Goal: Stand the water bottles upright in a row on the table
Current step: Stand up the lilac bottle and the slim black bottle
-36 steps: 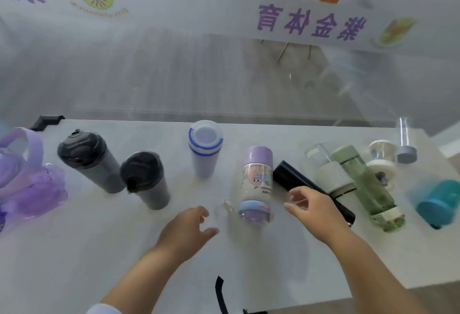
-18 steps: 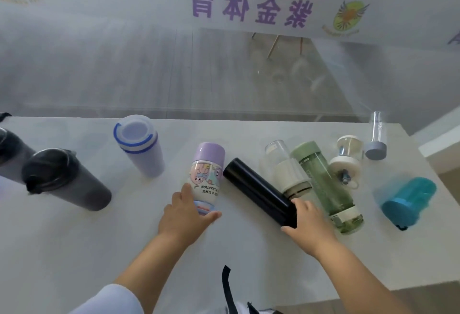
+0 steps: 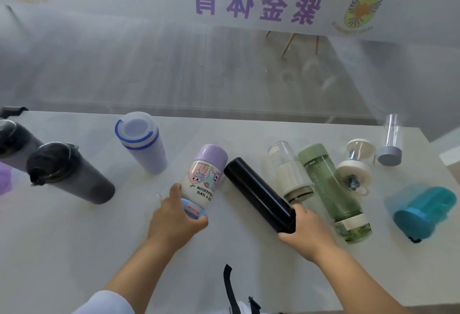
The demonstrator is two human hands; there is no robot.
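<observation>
A purple-capped cartoon bottle (image 3: 204, 176) lies on the white table (image 3: 74, 239) with its blue end toward me; my left hand (image 3: 174, 219) grips that end. Just to its right lies a black bottle (image 3: 256, 191), and my right hand (image 3: 306, 232) grips its near end. Further right lie a clear bottle with a white sleeve (image 3: 290, 171), a green bottle (image 3: 331, 189), a clear bottle with a white lid (image 3: 354, 164) and a teal bottle (image 3: 423, 211). Upright at the left stand a white bottle with blue rings (image 3: 142, 139) and two dark grey bottles (image 3: 67, 171) (image 3: 15, 139).
A small clear bottle with a grey cap (image 3: 390, 144) stands cap-down at the back right. A purple thing (image 3: 3, 179) shows at the left edge. A glass wall (image 3: 224, 64) with purple lettering rises behind the table. A black strap (image 3: 229, 286) hangs near my body.
The camera view swung to the right. My left hand reached the cartoon bottle and closed on its blue end. My right hand took hold of the black bottle's near end.
</observation>
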